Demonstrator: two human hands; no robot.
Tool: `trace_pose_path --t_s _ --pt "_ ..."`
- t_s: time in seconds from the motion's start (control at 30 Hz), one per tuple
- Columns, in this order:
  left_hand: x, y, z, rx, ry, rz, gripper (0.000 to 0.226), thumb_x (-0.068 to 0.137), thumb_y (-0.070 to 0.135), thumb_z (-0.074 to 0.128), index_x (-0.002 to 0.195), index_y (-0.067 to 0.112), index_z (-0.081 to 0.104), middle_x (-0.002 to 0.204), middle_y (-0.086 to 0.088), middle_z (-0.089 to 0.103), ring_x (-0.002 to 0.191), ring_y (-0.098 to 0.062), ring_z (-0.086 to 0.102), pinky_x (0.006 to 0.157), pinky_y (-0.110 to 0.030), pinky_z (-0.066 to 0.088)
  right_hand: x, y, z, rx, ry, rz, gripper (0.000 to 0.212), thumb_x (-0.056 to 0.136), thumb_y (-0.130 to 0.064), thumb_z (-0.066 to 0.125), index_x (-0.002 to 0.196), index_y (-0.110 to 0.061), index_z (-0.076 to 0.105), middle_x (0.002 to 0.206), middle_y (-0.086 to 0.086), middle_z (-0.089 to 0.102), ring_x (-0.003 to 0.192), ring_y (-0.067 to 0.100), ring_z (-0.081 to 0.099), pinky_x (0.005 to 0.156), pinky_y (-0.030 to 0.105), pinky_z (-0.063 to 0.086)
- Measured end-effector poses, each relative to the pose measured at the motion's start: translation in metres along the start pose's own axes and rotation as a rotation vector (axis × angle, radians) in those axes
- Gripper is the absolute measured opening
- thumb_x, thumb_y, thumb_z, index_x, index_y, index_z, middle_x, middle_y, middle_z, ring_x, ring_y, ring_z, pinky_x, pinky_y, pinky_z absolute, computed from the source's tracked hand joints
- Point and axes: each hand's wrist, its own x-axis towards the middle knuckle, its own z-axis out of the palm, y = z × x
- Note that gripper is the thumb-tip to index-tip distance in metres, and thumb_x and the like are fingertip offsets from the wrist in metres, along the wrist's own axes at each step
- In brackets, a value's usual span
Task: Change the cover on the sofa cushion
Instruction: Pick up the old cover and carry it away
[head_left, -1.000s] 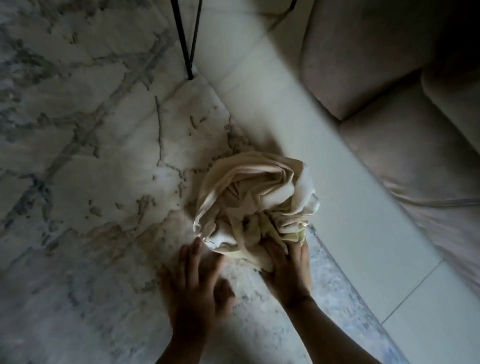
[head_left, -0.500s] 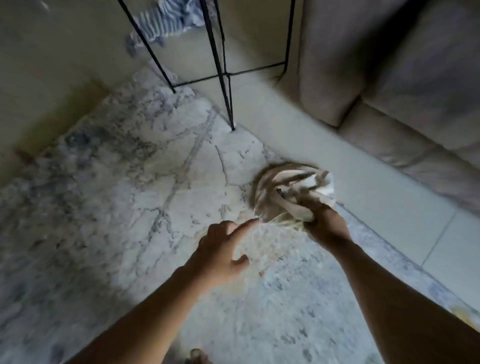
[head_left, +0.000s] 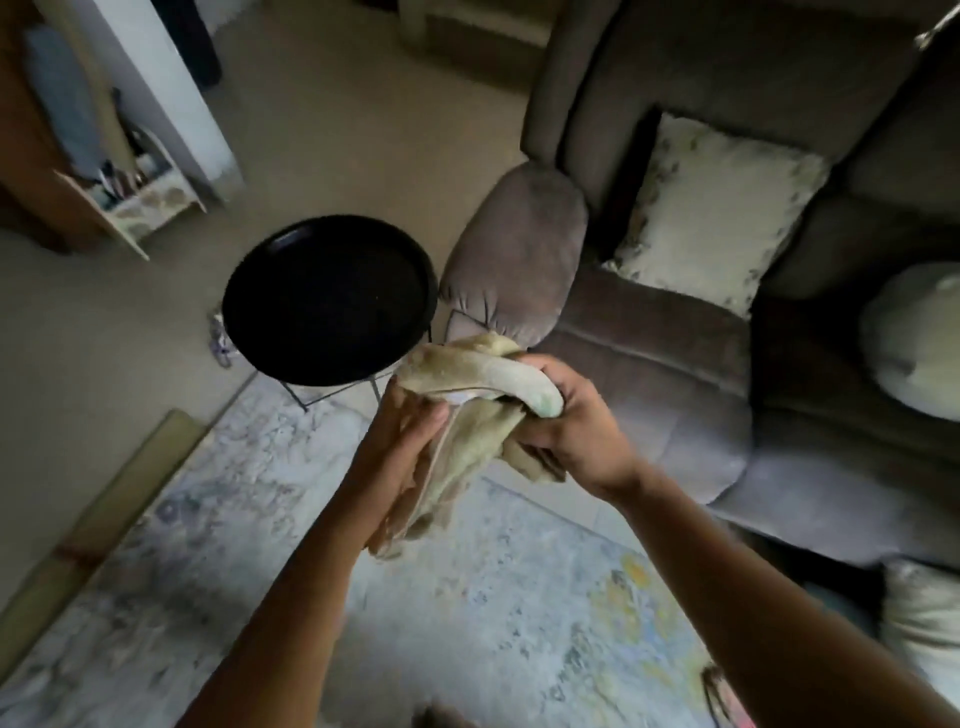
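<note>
Over the rug (head_left: 260, 519), raised bunched cover (head_left: 467, 395) clear of it since last look; gripped with left hand (head_left: 402, 441) and right hand (head_left: 566, 426); judged ready for cushion (head_left: 711, 208).

The round black bench (head_left: 327, 296) stands just beyond the left hand (head_left: 400, 441), and the sofa armrest (head_left: 514, 249) rises close behind the cover (head_left: 467, 410) gripped by the right hand (head_left: 576, 426), leaving only a thin gap straight ahead. The sofa front (head_left: 675, 374) walls off the right side, with a patterned cushion (head_left: 711, 208) and a pale cushion (head_left: 914, 338) on its seat. There is open room low over the rug (head_left: 467, 597) and above the bare floor (head_left: 104, 338) left of the bench.
</note>
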Motion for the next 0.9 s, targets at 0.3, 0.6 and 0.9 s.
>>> trace_pose_path --t_s 0.3,0.6,0.9 --pt "-0.004 0.163 -0.021 0.025 0.208 0.512 0.084 0.086 0.038 0.069 0.153 0.04 0.019 0.153 0.012 0.04 0.142 -0.013 0.039 0.116 -0.051 0.032 0.073 -0.139 0.043 0.323 -0.106 -0.188 0.054 0.082 0.004 0.05 0.134 0.007 0.037 0.126 0.018 0.049 0.114 0.032 0.046 0.096 0.05 0.035" --pt "0.041 0.249 -0.138 0.3 0.677 0.68 0.093 0.074 0.038 0.074 0.149 0.04 0.018 0.147 0.01 0.035 0.133 0.014 0.035 0.107 -0.015 0.037 0.222 -0.224 0.154 0.038 -0.189 -0.319 0.031 0.094 -0.008 0.065 0.124 -0.013 0.06 0.127 -0.002 0.06 0.119 0.011 0.057 0.103 0.03 0.047" --pt "0.073 0.273 -0.338 0.05 0.855 0.627 0.075 0.064 0.06 0.075 0.131 0.037 0.051 0.135 0.017 0.056 0.125 -0.003 0.053 0.106 -0.034 0.046 0.349 -0.219 0.347 -0.291 -0.351 -0.581 0.031 0.09 -0.023 0.069 0.116 -0.04 0.066 0.123 -0.027 0.055 0.121 -0.003 0.047 0.101 0.028 0.047"
